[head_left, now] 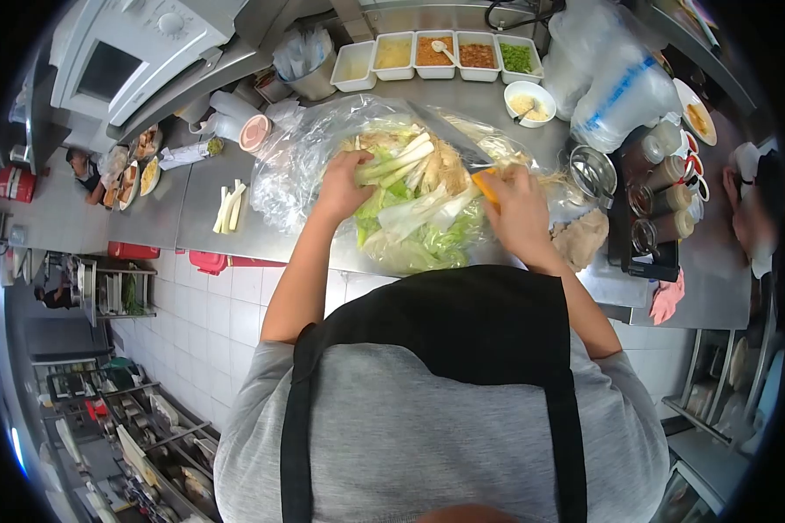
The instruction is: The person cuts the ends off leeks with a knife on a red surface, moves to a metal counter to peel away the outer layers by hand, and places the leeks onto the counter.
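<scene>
My left hand point(349, 181) is closed around the green ends of several leek or scallion stalks point(406, 164), whose white ends point to the right. In my right hand point(515, 207) is the orange handle of a large knife point(451, 135), its blade slanting up and to the left over the vegetables. Beneath both hands lies a pile of leaves, roots and trimmings point(410, 231) on clear plastic point(292, 157). A few cut white stalks point(228, 207) rest on the steel counter to the left.
White tubs of chopped ingredients point(435, 54) line the back, with a small bowl point(529, 103) before them. Bagged items point(615, 96) and a black crate of jars point(658, 205) stand right. Another person point(754, 205) is at the far right; more people are left.
</scene>
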Demonstrator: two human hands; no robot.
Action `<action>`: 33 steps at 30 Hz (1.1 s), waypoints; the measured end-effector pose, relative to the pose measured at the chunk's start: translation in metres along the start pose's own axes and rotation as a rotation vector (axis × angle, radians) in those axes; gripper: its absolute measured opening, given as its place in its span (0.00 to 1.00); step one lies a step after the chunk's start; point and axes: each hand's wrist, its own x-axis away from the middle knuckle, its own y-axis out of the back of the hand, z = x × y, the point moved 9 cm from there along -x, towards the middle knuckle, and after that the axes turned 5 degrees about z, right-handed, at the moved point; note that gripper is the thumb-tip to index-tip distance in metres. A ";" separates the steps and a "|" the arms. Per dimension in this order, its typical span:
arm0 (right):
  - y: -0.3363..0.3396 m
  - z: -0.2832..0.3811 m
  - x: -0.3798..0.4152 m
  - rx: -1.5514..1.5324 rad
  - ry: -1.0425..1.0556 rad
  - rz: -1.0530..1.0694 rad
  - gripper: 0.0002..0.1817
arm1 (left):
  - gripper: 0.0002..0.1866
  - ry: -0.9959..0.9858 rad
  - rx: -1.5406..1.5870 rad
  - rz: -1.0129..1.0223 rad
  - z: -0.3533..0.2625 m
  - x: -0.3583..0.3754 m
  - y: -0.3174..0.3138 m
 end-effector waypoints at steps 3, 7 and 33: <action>-0.009 0.027 -0.027 -0.071 0.093 0.041 0.21 | 0.25 -0.008 0.016 -0.065 0.002 0.006 -0.005; -0.030 0.076 -0.066 -0.246 0.332 0.032 0.19 | 0.18 0.046 0.235 -0.156 -0.004 0.002 0.010; -0.099 0.036 -0.070 -1.133 -0.179 0.008 0.07 | 0.04 0.227 1.044 -0.155 -0.019 0.000 -0.053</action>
